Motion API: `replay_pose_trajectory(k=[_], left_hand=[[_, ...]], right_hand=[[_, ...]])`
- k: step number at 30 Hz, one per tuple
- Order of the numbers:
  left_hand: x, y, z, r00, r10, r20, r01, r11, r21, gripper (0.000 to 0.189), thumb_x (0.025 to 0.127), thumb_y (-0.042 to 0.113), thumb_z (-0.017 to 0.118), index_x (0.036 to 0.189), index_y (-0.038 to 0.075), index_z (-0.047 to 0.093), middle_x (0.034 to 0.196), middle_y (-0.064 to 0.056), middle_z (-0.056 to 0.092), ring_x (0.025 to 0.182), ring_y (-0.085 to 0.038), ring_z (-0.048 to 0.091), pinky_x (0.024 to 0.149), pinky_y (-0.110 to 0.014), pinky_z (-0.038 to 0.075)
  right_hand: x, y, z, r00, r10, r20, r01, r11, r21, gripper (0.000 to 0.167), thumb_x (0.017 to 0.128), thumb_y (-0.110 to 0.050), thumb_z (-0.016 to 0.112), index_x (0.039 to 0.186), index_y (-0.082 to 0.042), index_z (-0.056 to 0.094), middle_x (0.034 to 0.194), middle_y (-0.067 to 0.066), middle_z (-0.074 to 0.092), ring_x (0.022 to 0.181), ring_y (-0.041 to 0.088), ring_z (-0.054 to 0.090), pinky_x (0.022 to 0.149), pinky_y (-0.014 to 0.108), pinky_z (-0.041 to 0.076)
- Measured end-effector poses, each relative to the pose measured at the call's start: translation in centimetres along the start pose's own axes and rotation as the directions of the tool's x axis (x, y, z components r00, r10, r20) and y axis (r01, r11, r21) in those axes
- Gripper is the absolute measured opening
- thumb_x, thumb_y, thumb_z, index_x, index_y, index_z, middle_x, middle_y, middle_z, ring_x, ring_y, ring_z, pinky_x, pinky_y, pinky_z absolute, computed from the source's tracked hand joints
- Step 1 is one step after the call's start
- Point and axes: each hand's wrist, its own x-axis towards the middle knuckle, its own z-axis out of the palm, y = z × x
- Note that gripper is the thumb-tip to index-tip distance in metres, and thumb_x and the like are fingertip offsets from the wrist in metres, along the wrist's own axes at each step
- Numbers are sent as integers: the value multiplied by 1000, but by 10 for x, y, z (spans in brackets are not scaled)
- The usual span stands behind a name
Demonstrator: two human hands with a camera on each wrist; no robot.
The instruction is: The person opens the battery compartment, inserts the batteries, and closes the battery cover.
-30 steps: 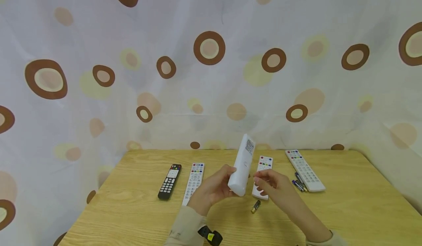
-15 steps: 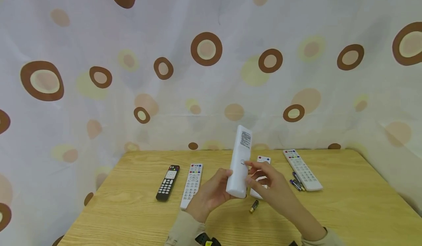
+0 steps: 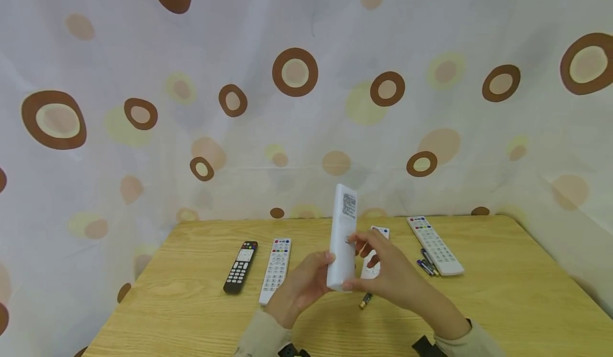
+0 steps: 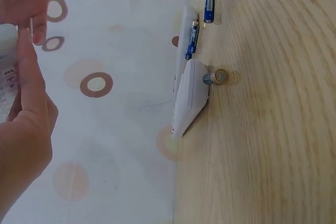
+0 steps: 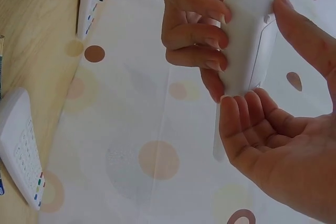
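Observation:
Above the table I hold a white remote control (image 3: 338,253) nearly upright, its back with a printed label facing me. My left hand (image 3: 301,285) grips it from the left side, thumb on the near edge; in the right wrist view its curled fingers wrap the casing (image 5: 244,35). My right hand (image 3: 395,269) has its index fingertip at the small latch mark on the back and its thumb on the lower end, spanning the battery cover. Below, a black-and-gold battery (image 3: 365,300) lies on the table in front of another white remote (image 3: 371,266), partly hidden by my right hand.
A black remote (image 3: 241,267) and a white remote (image 3: 275,269) lie to the left. On the right another white remote (image 3: 436,246) has several blue batteries (image 3: 425,268) beside it. A spotted curtain (image 3: 306,123) hangs behind the wooden table (image 3: 191,320).
My right hand has moved from beside the held remote onto its back, and its thumb has come down to the lower end. The remote has turned its back more toward me.

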Motion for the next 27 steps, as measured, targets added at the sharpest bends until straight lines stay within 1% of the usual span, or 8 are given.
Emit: replay_pose_trajectory(k=[4,6,8,12,15,18,22,27], left_hand=[[-2,1,3,1000,8,-10,-7,998,66,57,90,19,44,131,-21,38,98,1,63,90,-11,60,78,-26,50],[-2,0,4,1000,15,-8,-15,997,78,56,91,18,44,128,-23,39,95,1,64,87,-10,62,75,-25,51],[-2,-1,3,1000,24,0,-24,996,81,55,91,18,45,126,-23,41,94,1,64,85,-9,63,74,-24,51],[-2,-3,2,999,36,18,-37,997,70,51,88,19,46,121,-20,47,93,0,65,83,-10,64,73,-25,53],[-2,-4,1,999,34,25,-35,997,63,52,87,20,48,122,-18,49,93,0,66,83,-10,64,72,-25,53],[-2,-3,0,999,25,22,-26,998,64,56,86,21,50,125,-19,47,94,0,66,83,-10,64,72,-25,54],[-2,-2,1,1000,12,11,-13,997,77,59,85,21,51,127,-21,44,93,0,66,82,-9,64,71,-24,54],[-2,-1,2,1000,-3,7,2,995,97,60,86,18,49,129,-23,40,91,0,65,82,-9,63,70,-25,54]], right_hand=[[1,-1,-1,999,-26,19,26,1000,11,63,64,-25,89,112,-5,53,100,1,50,88,20,51,68,25,50],[1,0,0,999,-27,18,27,999,21,64,62,-23,90,110,-4,52,100,2,51,87,19,51,68,24,50],[1,0,1,1000,-25,17,25,999,33,65,61,-22,90,109,-2,51,100,3,50,86,19,52,67,23,50],[1,2,3,1000,-20,18,19,998,61,66,58,-19,90,107,0,49,100,5,50,83,17,52,65,23,51],[0,3,3,1000,-4,22,3,997,82,67,58,-18,90,107,0,48,99,6,49,82,16,52,65,23,51],[0,3,3,999,15,30,-18,995,94,67,58,-17,90,108,-1,47,100,7,49,82,17,52,65,23,51],[0,4,3,999,21,44,-26,994,104,68,59,-17,89,108,-1,46,100,7,49,81,17,52,65,24,51],[0,6,3,998,21,58,-27,993,116,68,59,-17,89,107,-1,44,97,7,48,79,14,52,65,25,50]])
